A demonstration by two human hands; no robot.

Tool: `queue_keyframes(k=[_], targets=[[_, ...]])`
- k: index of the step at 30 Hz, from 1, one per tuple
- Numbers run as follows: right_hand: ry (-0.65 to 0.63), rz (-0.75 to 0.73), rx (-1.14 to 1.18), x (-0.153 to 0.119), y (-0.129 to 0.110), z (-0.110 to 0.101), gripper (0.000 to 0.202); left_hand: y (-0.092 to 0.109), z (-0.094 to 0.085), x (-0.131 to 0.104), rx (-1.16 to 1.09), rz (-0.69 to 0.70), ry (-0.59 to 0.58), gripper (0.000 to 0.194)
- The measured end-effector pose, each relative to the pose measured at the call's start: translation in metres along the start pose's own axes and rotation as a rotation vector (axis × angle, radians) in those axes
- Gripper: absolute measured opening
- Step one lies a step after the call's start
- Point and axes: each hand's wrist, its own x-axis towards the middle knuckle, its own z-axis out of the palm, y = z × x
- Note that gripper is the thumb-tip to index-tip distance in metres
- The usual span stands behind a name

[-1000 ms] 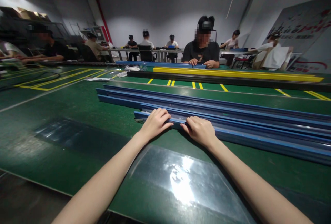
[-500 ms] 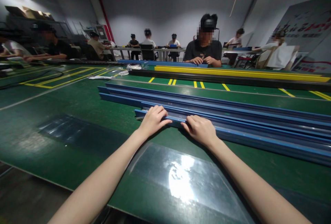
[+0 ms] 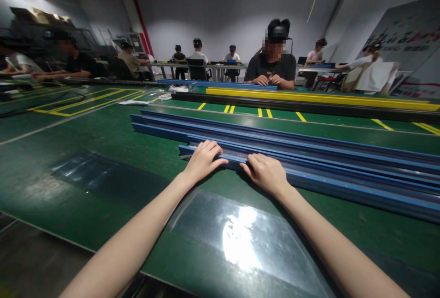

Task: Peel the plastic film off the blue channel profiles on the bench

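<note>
Slightly to the left has moved my left hand since one second ago, so the gap between my hands is now a little wider. Both are pinching the near wall of the front blue rail, fingers bent over its top and thumbs on my side. This rail lies ahead of me, its long axis going across, from far left to near right; the left hand is nearer to its visible end, and beyond the right hand it leaves my view. More blue profile lies just behind. Under all is the green worktop, with a transparent sheet between my forearms. Farther, behind a yellow rail, sits a co-worker.
</note>
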Motion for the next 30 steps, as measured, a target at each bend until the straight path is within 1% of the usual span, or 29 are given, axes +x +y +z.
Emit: queue_keyframes(k=[5,16,25,30], targets=[[-0.007,0.004,0.01,0.0002,-0.0003,-0.0004,0.037,0.0007,0.0012,0.0001,-0.022,-0.019,0.008,0.021],[-0.009,-0.009,-0.019,0.0001,0.0004,-0.0001,0.037,-0.0005,0.0043,0.0004,-0.023,0.007,0.028,0.021],[0.014,-0.017,-0.023,-0.0003,0.0009,0.002,0.037,0.0002,0.0036,0.0008,0.0,0.018,0.008,0.021],[0.033,-0.015,-0.024,-0.0006,0.0006,0.0031,0.035,-0.0027,0.0037,0.0019,-0.004,0.03,-0.015,0.022]])
